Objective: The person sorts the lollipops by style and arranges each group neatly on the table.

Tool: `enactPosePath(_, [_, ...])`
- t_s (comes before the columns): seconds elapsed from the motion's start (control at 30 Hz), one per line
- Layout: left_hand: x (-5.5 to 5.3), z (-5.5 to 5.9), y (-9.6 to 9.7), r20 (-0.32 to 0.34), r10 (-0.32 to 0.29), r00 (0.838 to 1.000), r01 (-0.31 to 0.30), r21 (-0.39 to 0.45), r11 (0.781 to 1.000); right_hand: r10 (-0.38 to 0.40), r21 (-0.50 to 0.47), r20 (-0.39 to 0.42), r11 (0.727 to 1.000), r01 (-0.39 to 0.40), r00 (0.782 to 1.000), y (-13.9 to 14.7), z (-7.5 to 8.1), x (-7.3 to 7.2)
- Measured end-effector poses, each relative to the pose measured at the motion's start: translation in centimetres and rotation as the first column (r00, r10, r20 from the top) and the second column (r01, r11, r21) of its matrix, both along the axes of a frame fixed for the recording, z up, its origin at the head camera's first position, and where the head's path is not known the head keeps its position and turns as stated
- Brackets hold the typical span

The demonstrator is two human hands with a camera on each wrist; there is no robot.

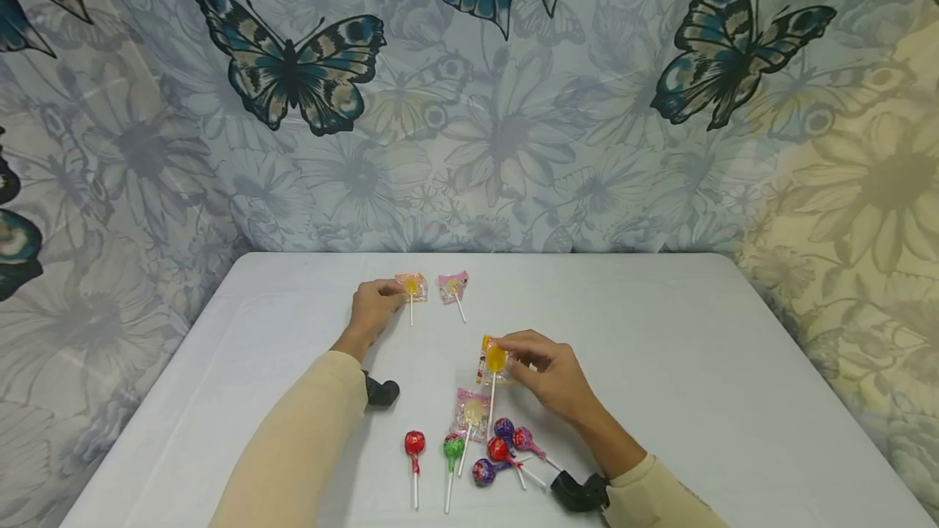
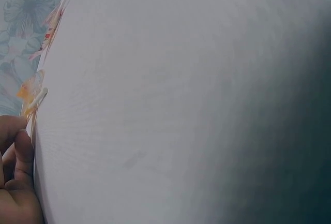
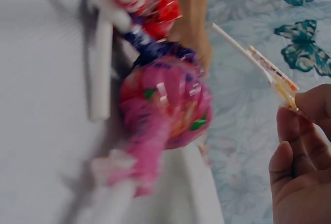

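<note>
Near the table's far edge, my left hand (image 1: 376,306) pinches the wrapper edge of a flat orange lollipop (image 1: 412,288); its white stick points toward me. Thumb and finger meet at that wrapper in the left wrist view. Just right of it lies a pink-wrapped flat lollipop (image 1: 454,288). My right hand (image 1: 546,369) pinches a yellow lollipop (image 1: 495,359) by its clear wrapper, stick hanging down. In the right wrist view this yellow lollipop (image 3: 282,87) is held off the table. Below it is another pink-wrapped flat lollipop (image 1: 472,410), partly overlapped by the held stick in the head view.
Round lollipops lie at the near middle: a red one (image 1: 414,442), a green one (image 1: 453,446), and a cluster with purple (image 1: 484,473), red (image 1: 498,450) and pink (image 1: 523,438) wrappers under my right forearm. The white table (image 1: 660,332) meets a butterfly-patterned backdrop (image 1: 513,145).
</note>
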State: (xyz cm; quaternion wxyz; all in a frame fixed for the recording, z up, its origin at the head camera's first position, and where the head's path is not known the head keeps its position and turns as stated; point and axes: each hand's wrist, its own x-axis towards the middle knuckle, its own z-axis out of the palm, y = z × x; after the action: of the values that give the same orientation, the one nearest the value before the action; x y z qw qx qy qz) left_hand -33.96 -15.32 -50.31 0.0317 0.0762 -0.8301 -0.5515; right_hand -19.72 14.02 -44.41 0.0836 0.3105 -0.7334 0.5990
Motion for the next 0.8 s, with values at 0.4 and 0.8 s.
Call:
enactPosePath(0.4, [0.0,0.0,-0.1,-0.016,-0.006,1.0,0.006,-0.023,1.0,0.025,-0.041,-0.013,0.999,-0.026,1.0,0.6,0.7,0.0])
enactPosePath(0.8, [0.1,0.1,-0.1,-0.027,-0.01,1.0,0.009,-0.034,0.999,0.068,-0.115,-0.14,0.99,-0.085,0.988,0.6,3.3,1.4])
